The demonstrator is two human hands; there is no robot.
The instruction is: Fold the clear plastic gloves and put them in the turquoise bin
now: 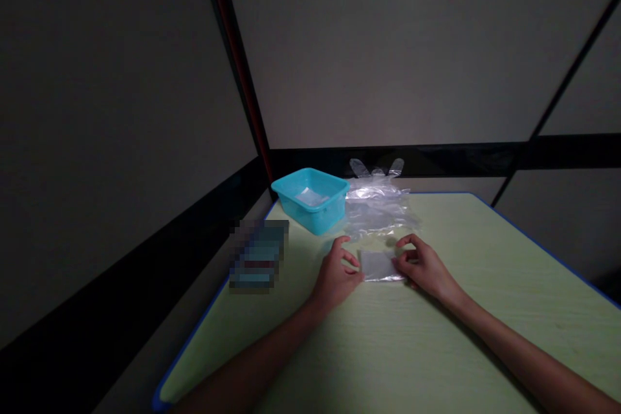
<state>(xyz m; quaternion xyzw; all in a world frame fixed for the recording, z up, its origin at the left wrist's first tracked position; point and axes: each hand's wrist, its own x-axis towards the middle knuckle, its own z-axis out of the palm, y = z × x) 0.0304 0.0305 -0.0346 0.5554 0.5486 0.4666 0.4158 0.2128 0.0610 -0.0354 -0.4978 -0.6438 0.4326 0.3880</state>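
Note:
A small flat rectangle of folded clear plastic [381, 266] lies on the table in front of me, between my two hands. My left hand [337, 278] is at its left edge, fingers curved and spread apart, the thumb tip at the lower left corner. On the other side, my right hand [424, 268] has its thumb and a fingertip closed on the right edge, with the index finger raised above. Just beyond lie spread clear plastic disposable gloves [381, 210], their finger tips standing up against the wall.
A turquoise plastic basket [317, 217] with some pale folded plastic [311, 196] inside stands at the back left. Nearer on the left is a blurred-out flat object [262, 255]. The pale table [485, 272] has a blue edge and meets walls at the back and left.

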